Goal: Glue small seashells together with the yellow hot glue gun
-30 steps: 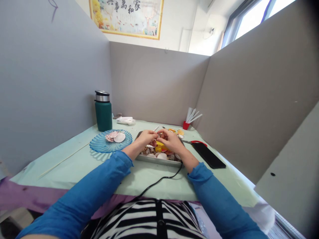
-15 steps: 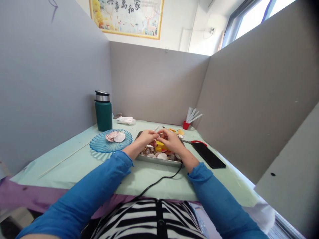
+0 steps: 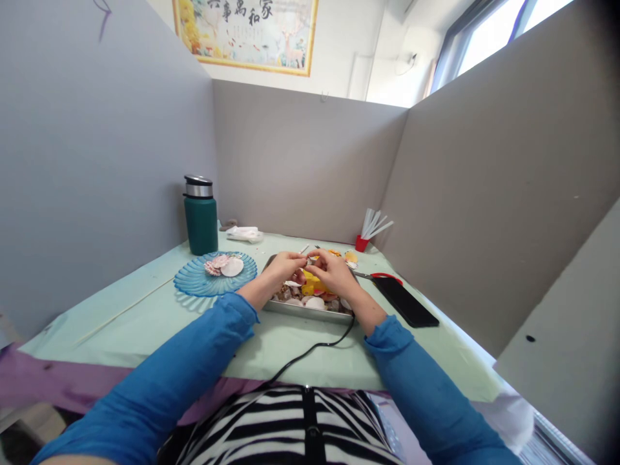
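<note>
Over a metal tray (image 3: 310, 312), my left hand (image 3: 283, 270) and my right hand (image 3: 332, 271) meet fingertip to fingertip. Both are closed in a pinch around something small and pale that I cannot make out. Below them the tray holds seashells (image 3: 316, 303), brownish stone-like pieces and a yellow object (image 3: 314, 284) partly covered by my right hand. A black cord (image 3: 314, 347) runs from the tray's right front corner toward my body.
Left stands a blue glass plate (image 3: 186, 278) bearing several shells, with a green bottle (image 3: 201, 223) behind. Right lie a black phone (image 3: 405, 302) and red-handled scissors (image 3: 387, 278). A red cup (image 3: 361, 243) holds white sticks (image 3: 374, 225). Grey partitions (image 3: 310, 161) enclose the table.
My right fingers have shifted very slightly at the pinch. Otherwise the hands and the things on the table stay in place.
</note>
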{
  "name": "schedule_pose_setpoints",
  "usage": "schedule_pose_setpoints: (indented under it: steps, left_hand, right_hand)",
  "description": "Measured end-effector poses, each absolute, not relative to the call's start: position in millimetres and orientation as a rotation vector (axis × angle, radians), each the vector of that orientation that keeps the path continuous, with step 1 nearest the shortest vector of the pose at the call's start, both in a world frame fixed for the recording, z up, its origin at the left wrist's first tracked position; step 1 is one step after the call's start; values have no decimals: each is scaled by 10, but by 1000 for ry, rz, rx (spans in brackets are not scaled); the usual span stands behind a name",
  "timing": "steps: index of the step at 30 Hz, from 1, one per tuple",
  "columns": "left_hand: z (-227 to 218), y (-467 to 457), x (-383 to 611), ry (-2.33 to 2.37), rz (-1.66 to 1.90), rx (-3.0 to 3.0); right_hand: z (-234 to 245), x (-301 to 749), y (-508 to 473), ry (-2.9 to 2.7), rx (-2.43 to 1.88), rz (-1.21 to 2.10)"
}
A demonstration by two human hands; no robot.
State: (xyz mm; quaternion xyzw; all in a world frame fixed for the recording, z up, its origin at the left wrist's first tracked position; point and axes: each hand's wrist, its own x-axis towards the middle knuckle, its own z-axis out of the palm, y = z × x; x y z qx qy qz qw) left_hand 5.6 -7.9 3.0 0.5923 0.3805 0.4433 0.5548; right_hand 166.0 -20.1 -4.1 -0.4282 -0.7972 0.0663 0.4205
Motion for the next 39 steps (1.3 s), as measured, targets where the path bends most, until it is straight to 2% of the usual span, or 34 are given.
schedule_pose_setpoints:
  steps: [39]
  left_hand:
    - [44,-81,46,849,1078,1338]
  right_hand:
    - [-34,1659,-213,-1987,-1033,179]
